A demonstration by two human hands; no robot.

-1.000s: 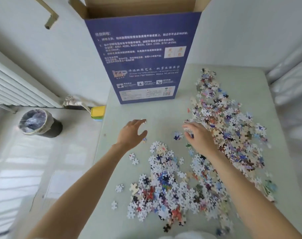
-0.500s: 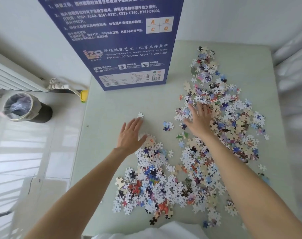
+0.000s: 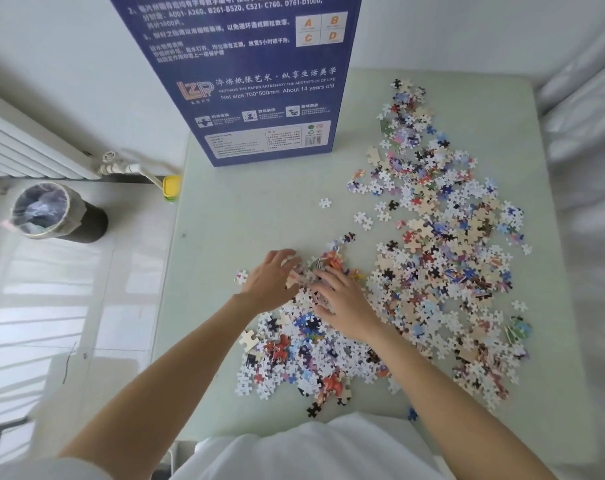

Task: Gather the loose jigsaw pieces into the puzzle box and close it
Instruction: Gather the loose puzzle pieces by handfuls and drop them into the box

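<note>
"LZP"; "A B C D" on puzzle box (image 3: 245, 81)

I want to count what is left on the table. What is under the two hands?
Both the left hand and the right hand rest on a heap of jigsaw pieces on the table. The pieces directly beneath the palms are covered, so their number cannot be seen.

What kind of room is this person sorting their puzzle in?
Most likely a room in a home, perhaps a bedroom or living room. A white wall radiator runs along one side, a small lined waste bin stands on the glossy tiled floor, and the jigsaw pieces lie on a plain pale table.
</note>
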